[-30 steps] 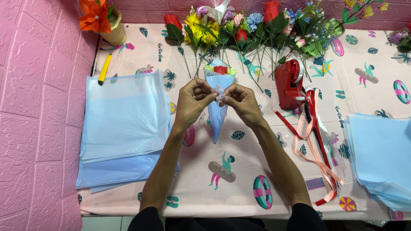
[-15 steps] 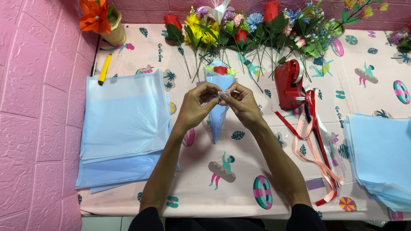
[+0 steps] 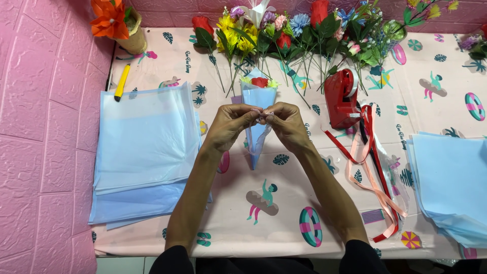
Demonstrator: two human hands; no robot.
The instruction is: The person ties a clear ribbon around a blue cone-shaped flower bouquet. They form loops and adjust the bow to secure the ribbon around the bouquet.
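Our left hand (image 3: 231,124) and right hand (image 3: 286,124) pinch a small ribbon (image 3: 264,116) with narrowed fingers over the blue paper cone (image 3: 258,101), centre of the surface (image 3: 284,203); red tape dispenser (image 3: 341,99) at three o'clock.

Bright, even light from above; soft faint shadows under the arms, no glare, sharp focus, slight bending at edges.
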